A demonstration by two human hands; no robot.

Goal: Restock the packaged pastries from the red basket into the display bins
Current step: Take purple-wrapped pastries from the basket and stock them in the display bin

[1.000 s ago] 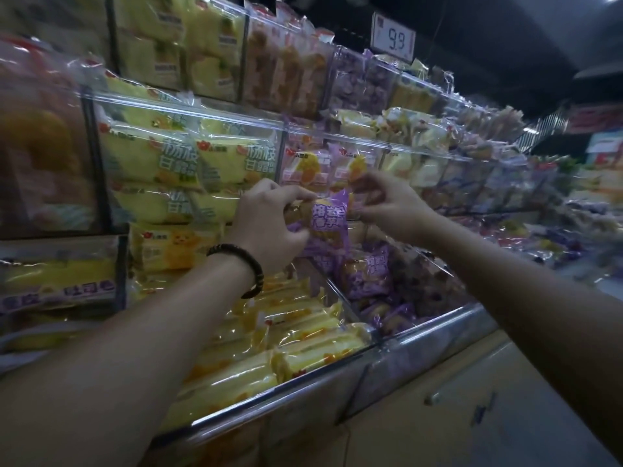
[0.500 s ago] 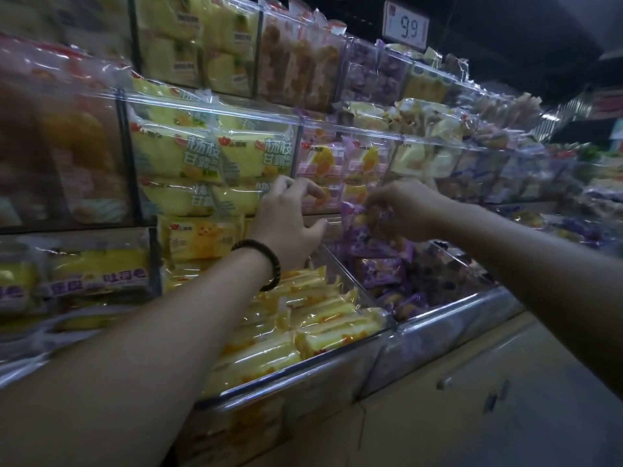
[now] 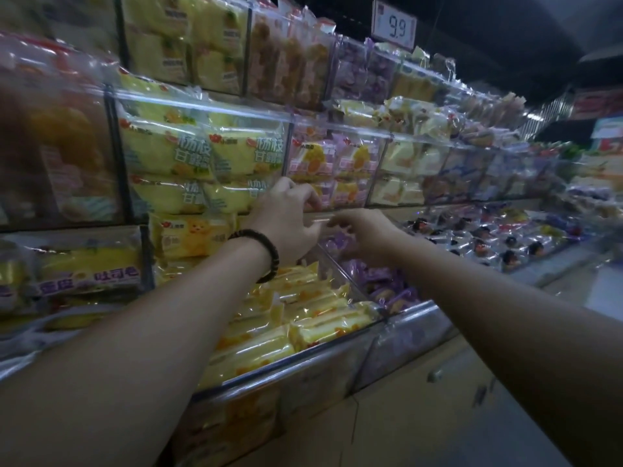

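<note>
1. The left hand (image 3: pixel 286 224) is raised at the shelf front with its fingers half curled. No pack is seen between them. A dark beaded bracelet (image 3: pixel 266 254) is worn on its wrist.
2. The right hand (image 3: pixel 365 235) is held just beside the left hand, with its fingers bent downward. Whether a pack is gripped cannot be told.
3. The purple packaged pastries (image 3: pixel 381 281) are located directly below the right hand, inside a clear display bin (image 3: pixel 418 315).
4. Yellow packaged pastries (image 3: pixel 303 318) are stacked in the adjoining bin, below the left hand and forearm.
5. A clear divider (image 3: pixel 340 274) is set between the two bins, under the gap between the hands.
6. A price sign (image 3: pixel 393 26) marked 9.9 is mounted well above the right hand.
</note>
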